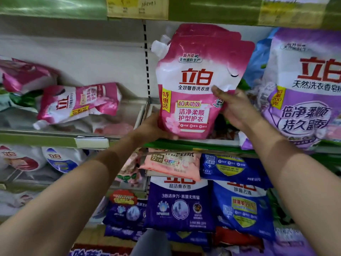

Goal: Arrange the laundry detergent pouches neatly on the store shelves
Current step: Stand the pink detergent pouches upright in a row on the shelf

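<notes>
A pink and white detergent pouch [193, 89] with a white spout stands upright at the front of the middle shelf [193, 144], with more pink pouches stacked behind it. My left hand [153, 129] grips its lower left corner from below. My right hand [234, 108] presses against its right side, thumb on the front. On the left shelf section, another pink pouch [79, 103] lies on its side, spout toward the front, and one more pink pouch [27, 76] lies slumped behind it.
A large purple and white detergent bag [302, 89] stands just right of the held pouch. A perforated upright post [146, 60] divides the shelf sections. Below are a pink pouch [171, 163], blue bags [239, 206] and purple bags [179, 204]. White pouches [60, 159] fill the lower left shelf.
</notes>
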`<action>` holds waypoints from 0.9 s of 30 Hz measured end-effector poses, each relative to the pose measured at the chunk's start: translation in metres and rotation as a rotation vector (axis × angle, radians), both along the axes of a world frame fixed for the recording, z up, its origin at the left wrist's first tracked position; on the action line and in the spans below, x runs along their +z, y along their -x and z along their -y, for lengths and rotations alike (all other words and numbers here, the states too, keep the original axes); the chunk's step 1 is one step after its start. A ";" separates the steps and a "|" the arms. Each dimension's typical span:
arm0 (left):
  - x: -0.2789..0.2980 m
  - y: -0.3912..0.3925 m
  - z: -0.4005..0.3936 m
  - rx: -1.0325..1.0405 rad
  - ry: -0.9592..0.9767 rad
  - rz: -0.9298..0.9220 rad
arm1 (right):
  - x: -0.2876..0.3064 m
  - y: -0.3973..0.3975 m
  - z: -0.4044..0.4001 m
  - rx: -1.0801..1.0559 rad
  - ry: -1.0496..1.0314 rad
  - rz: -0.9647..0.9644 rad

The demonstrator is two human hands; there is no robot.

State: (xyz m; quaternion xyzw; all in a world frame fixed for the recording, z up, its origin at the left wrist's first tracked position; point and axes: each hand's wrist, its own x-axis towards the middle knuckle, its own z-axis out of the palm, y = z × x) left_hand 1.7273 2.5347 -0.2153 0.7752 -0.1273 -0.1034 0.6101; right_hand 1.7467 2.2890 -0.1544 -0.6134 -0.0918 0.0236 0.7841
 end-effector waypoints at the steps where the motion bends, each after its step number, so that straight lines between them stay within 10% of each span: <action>1: 0.002 0.002 0.001 0.003 -0.020 -0.002 | 0.000 0.002 -0.001 -0.004 -0.013 -0.006; 18: 0.001 -0.001 -0.026 -0.024 -0.025 -0.024 | -0.043 0.031 0.019 0.082 0.057 -0.307; 27: -0.013 0.000 -0.009 0.216 -0.016 0.073 | -0.079 0.025 0.005 -0.315 0.570 -0.083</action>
